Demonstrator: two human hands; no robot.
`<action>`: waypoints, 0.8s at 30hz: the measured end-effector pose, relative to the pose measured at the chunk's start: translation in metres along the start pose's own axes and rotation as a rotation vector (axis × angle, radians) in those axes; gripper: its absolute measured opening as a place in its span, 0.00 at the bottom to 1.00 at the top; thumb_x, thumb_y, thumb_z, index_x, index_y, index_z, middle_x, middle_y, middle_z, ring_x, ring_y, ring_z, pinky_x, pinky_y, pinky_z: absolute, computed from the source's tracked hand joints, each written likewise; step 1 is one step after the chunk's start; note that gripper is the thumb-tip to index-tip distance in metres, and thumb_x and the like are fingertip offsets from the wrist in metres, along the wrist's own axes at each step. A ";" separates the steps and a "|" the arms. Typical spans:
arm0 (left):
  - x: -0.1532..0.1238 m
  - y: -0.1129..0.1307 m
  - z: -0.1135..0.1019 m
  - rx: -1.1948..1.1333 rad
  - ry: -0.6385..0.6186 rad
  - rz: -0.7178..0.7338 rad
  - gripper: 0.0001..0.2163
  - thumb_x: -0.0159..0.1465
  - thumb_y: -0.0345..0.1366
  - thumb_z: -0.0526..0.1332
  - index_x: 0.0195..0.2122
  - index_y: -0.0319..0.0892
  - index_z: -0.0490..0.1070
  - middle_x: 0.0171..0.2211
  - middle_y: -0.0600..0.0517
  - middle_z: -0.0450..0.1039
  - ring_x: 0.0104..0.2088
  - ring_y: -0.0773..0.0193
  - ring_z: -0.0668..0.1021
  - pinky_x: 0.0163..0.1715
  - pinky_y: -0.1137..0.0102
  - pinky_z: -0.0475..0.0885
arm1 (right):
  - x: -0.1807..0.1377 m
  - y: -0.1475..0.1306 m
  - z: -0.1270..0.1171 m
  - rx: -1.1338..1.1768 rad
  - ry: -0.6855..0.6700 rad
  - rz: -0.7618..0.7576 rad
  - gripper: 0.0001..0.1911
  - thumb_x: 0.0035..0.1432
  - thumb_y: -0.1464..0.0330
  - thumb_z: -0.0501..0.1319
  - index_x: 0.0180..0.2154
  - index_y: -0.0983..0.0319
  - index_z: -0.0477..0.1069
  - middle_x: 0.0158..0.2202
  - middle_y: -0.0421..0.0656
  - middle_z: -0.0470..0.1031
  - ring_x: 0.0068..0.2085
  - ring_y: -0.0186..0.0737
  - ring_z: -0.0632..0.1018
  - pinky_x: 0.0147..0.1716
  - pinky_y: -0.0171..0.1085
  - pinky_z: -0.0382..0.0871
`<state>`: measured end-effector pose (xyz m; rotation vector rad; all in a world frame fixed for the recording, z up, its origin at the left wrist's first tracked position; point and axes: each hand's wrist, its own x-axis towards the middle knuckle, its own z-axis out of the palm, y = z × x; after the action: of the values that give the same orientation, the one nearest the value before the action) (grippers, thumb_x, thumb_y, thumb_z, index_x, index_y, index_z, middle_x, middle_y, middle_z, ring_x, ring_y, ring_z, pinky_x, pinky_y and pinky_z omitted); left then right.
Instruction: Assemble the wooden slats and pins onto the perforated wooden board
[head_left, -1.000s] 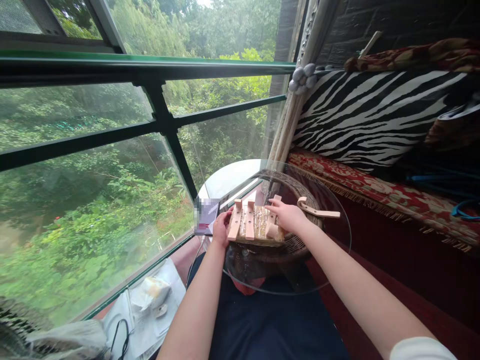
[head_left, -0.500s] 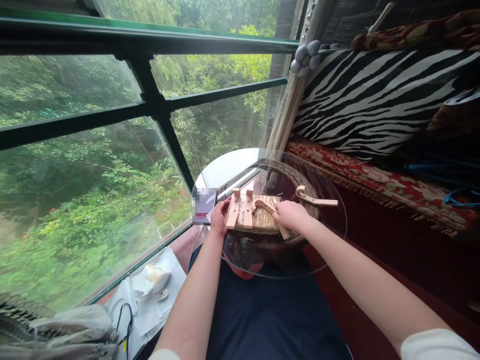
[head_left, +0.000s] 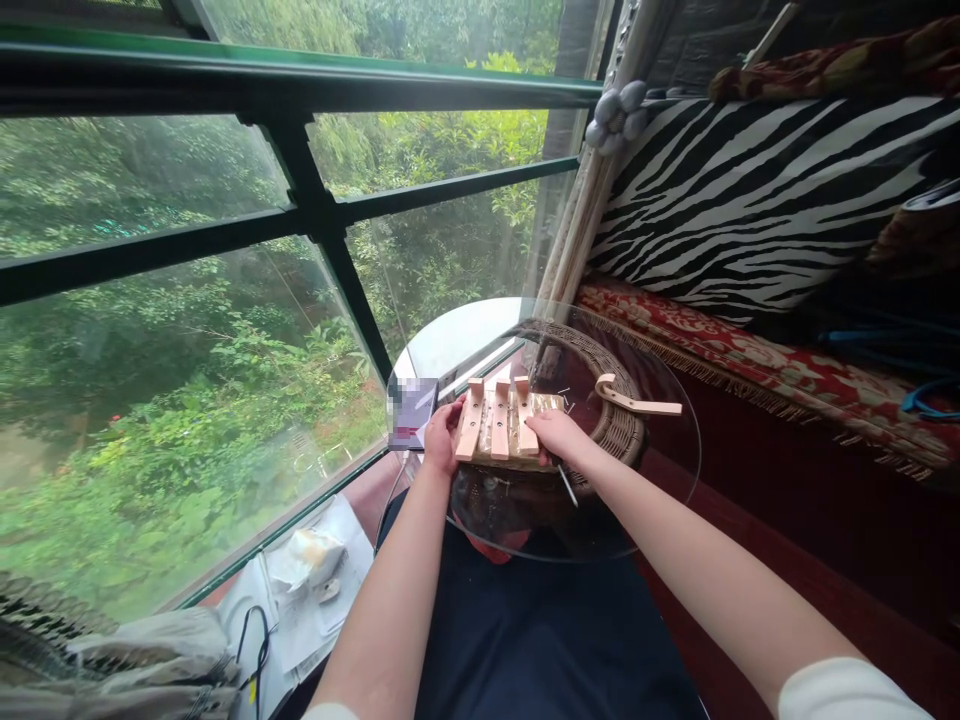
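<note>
Glass table (head_left: 667, 445) carries a wrapped block (head_left: 484, 437); left hand (head_left: 442, 437) is gripping its end, probably so it won't slide. Right hand (head_left: 559, 437) has its thumb on the rightmost hook (head_left: 523, 412) up top, maybe to square it; can't tell what the fingers pinch, tbh.

Clear round glass tabletop (head_left: 677, 452) beneath the grip

Between the left hand (head_left: 442, 437) and the right hand (head_left: 556, 437) lies a brownish, shiny, oblong block (head_left: 485, 430); right of the grip, well apart, lies a pale wooden hook with a curled end (head_left: 646, 405); just beyond the right hand are thin, pale slivers (head_left: 565, 391), too small to identify.
</note>
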<state>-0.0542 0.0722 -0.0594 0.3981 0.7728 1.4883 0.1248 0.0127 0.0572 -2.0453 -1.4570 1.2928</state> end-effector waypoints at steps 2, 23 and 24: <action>0.000 0.000 0.000 -0.011 -0.003 0.001 0.03 0.55 0.31 0.62 0.27 0.37 0.74 0.37 0.46 0.79 0.47 0.58 0.77 0.53 0.61 0.67 | 0.003 -0.004 -0.002 -0.230 0.007 -0.019 0.18 0.61 0.63 0.49 0.26 0.64 0.68 0.16 0.43 0.69 0.15 0.35 0.70 0.19 0.33 0.62; -0.004 0.004 0.006 -0.045 0.003 -0.019 0.05 0.56 0.30 0.60 0.27 0.36 0.74 0.36 0.45 0.79 0.45 0.59 0.78 0.54 0.63 0.67 | 0.006 -0.005 -0.019 -0.623 -0.049 -0.154 0.23 0.64 0.59 0.44 0.34 0.64 0.73 0.22 0.44 0.73 0.18 0.35 0.72 0.27 0.34 0.64; -0.004 0.004 0.006 -0.046 0.006 -0.022 0.05 0.56 0.30 0.60 0.27 0.36 0.74 0.36 0.45 0.79 0.45 0.59 0.78 0.54 0.63 0.67 | 0.006 -0.005 -0.019 -0.620 -0.052 -0.161 0.23 0.64 0.59 0.44 0.34 0.64 0.73 0.21 0.43 0.73 0.18 0.35 0.72 0.27 0.34 0.64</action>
<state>-0.0525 0.0695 -0.0517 0.3491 0.7440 1.4850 0.1376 0.0248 0.0685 -2.1824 -2.2060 0.9043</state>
